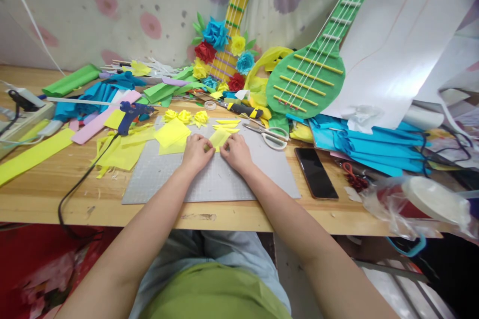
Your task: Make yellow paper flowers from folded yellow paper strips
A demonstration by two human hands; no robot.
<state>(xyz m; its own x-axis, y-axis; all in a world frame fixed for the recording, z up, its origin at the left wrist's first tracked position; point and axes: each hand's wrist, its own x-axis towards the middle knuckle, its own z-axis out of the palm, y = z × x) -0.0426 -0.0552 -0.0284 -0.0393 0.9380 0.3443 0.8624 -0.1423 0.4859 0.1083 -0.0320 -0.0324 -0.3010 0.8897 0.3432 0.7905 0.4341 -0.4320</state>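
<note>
Left hand [198, 153] and right hand [237, 152] are both curled nearly closed, pinching opposite sides of a small yellow paper piece [218, 137] over the grey cutting mat [220, 184]. Mat's got a faint grid, but any lettering's too blurry to read tbh.

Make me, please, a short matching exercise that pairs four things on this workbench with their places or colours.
Column one:
1. Scissors
2. Glue gun
3. Phone
4. Small yellow sheet

Column two:
A. Dark-screened, lying on the bare wood to the right of the grey mat
B. At the fingertips of the left hand and right hand
C. White-handled, lying beyond the right hand
D. Blue, lying to the left of the hands

Right pairs: 1-C, 2-D, 3-A, 4-B.
</note>
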